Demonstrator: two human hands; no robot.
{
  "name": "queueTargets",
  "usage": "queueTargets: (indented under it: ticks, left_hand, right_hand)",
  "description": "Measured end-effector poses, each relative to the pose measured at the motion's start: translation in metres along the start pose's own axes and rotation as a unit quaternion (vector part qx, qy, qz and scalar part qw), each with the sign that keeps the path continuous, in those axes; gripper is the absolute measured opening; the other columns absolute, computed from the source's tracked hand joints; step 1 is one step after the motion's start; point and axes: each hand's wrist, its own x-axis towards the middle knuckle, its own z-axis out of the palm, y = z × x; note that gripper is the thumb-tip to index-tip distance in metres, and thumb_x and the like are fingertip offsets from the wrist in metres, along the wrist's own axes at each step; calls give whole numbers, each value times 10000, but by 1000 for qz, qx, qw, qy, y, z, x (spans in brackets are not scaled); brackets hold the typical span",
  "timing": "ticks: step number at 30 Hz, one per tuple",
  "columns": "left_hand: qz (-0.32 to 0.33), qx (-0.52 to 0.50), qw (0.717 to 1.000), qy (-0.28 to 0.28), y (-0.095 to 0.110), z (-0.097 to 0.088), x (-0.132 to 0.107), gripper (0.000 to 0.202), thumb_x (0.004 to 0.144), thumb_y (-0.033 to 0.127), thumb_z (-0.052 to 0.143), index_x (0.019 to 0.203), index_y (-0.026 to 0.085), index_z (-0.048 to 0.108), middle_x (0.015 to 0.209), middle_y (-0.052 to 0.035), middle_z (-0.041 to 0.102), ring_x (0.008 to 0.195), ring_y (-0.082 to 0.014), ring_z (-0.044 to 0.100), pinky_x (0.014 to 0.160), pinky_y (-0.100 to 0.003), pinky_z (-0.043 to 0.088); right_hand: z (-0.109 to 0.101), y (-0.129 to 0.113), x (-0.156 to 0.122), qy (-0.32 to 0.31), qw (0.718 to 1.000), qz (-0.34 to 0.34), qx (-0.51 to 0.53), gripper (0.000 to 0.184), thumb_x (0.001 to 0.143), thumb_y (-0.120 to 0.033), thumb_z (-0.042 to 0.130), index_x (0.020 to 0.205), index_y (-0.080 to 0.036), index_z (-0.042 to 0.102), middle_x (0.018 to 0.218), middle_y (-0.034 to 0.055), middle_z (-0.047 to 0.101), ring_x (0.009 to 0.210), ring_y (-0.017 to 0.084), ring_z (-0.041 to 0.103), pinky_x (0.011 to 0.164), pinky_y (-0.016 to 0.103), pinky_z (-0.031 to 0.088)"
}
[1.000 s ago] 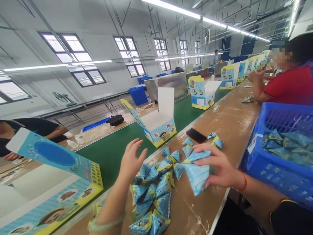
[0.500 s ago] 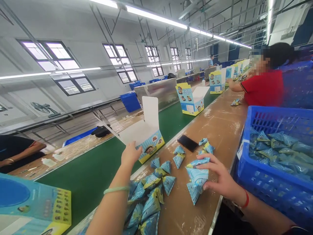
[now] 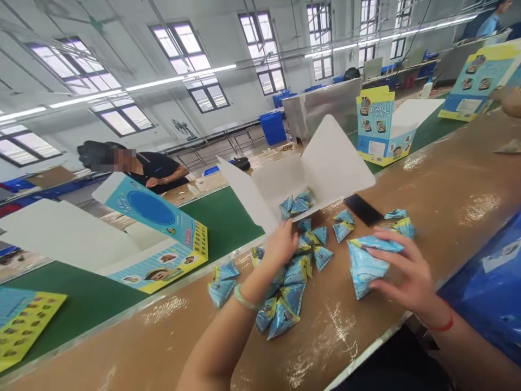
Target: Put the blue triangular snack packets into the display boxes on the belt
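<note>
My left hand (image 3: 282, 243) is closed on the near edge of an open cardboard box (image 3: 280, 176), which is tipped toward me so its white inside shows. Several blue-and-yellow pyramid-shaped packets (image 3: 296, 204) lie inside it. With bent fingers and thumb, my right hand (image 3: 402, 266) grips blue pyramid packets (image 3: 366, 266) just above the brown tabletop; how many is hard to tell. A pile of similar packets (image 3: 291, 293) lies below my left wrist, partly hidden by it. More packets (image 3: 344, 225) lie between my hands.
A black phone (image 3: 363, 209) lies beyond the loose packets. Open printed boxes (image 3: 374, 127) stand on the green conveyor belt (image 3: 228, 217), with another open box (image 3: 158, 239) at left. A blue crate (image 3: 484, 288) is at right. A person (image 3: 158, 168) sits across the belt.
The box has tipped toward me under my left hand, and packets inside it now show. My right hand still holds its packets. The view has turned left.
</note>
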Motion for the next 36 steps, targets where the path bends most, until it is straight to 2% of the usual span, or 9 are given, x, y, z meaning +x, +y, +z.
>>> queueTargets:
  ticks: [5,9,13,16,22,28,31,34,36]
  left_hand:
    - [-9,-5,1000,-2,3,1,-15,498,980,274,514,1468,191,459,1429,-185,583,1241,-319,642,940,-422,569]
    - [-20,6,1000,-1,-4,-2,-14,485,984,273,509,1453,156,468,1387,-183,613,1176,-315,675,944,-416,563]
    - [-17,-2,1000,25,-14,-7,-3,487,967,285,536,1434,154,488,1423,-173,588,1237,-314,640,982,-408,550]
    - [-27,-17,998,52,-25,-12,11,525,957,298,539,1458,154,476,1451,-174,548,1267,-318,615,991,-404,550]
    - [-81,-53,990,99,-56,-27,50,649,930,279,549,1541,124,398,1468,-212,491,1290,-351,587,1042,-434,530]
    - [-91,-135,984,66,-85,-45,73,753,880,223,615,1580,135,350,1637,-206,314,1224,-279,642,1144,-382,447]
    - [-57,-211,971,96,-104,-55,49,690,892,261,595,1541,120,409,1670,-214,257,1109,-207,686,1127,-363,466]
    - [-51,-292,944,149,-107,-64,-7,606,889,375,532,1434,111,532,1538,-180,500,1176,-238,666,1096,-392,510]
    - [-77,-335,924,166,-99,-64,-55,609,858,461,503,1368,142,601,1416,-146,631,1256,-285,635,1106,-443,516]
  right_hand:
    - [-2,-15,41,71,995,-68,-36,400,900,-540,696,1212,-290,703,1377,121,521,1258,389,609,1051,576,550]
    - [29,-11,101,157,984,-76,24,448,955,-604,578,1295,-316,623,1420,94,470,1306,358,567,1091,574,514]
    - [87,21,163,30,999,-9,9,714,908,-775,534,1404,-261,521,1547,137,360,1484,380,368,1194,635,363]
    - [103,37,174,-32,999,33,25,850,878,-788,572,1499,-225,431,1641,175,222,1552,403,226,1216,644,306]
    - [43,16,111,-21,997,52,55,413,983,-459,590,1329,-235,596,1473,134,516,1406,297,498,1147,524,461]
    - [-10,18,35,-34,990,139,-9,202,968,-381,610,1034,-226,722,1092,82,737,1073,255,692,995,445,552]
    - [-16,30,-7,-23,985,166,-26,223,973,-381,605,1052,-210,725,1089,93,735,1077,268,688,1027,476,528]
    - [-8,35,-50,-19,982,183,-47,354,944,-438,644,1202,-202,701,1314,141,635,1265,314,601,1129,546,449]
    - [3,30,-74,-45,976,207,-49,539,895,-515,699,1341,-216,645,1529,166,450,1424,361,462,1180,590,385]
